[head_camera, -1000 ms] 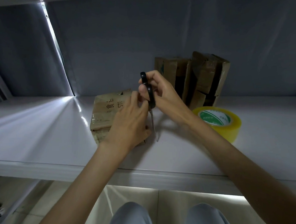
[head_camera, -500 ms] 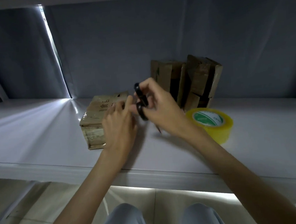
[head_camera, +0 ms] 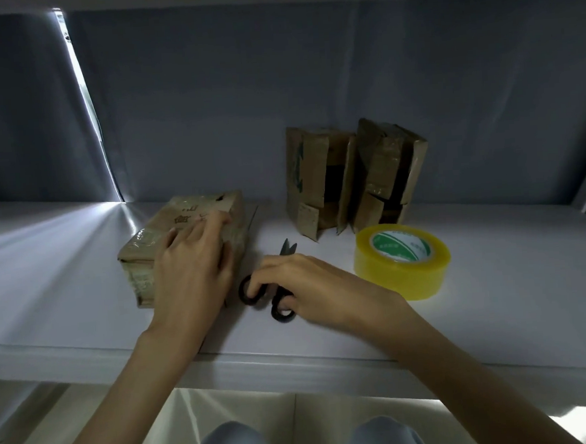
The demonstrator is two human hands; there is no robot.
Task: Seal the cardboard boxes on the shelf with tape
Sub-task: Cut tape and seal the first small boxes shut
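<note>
A flat cardboard box (head_camera: 149, 244) with glossy tape on it lies on the white shelf (head_camera: 496, 312). My left hand (head_camera: 193, 265) rests on its top with fingers spread flat. Just right of the box, black scissors (head_camera: 275, 284) lie on the shelf, blades pointing away. My right hand (head_camera: 319, 288) holds their handles, fingers curled round the loops. A yellow tape roll (head_camera: 402, 261) lies flat to the right. Two more cardboard boxes (head_camera: 354, 173) stand upright at the back, flaps loose.
A grey back wall closes the shelf, with a bright gap of light (head_camera: 85, 104) at the left. The shelf's front edge (head_camera: 293, 369) runs across below my wrists. My knees and a tiled floor show beneath.
My right hand has lowered the scissors from the air beside the box down onto the shelf. My left hand has moved onto the top of the flat box.
</note>
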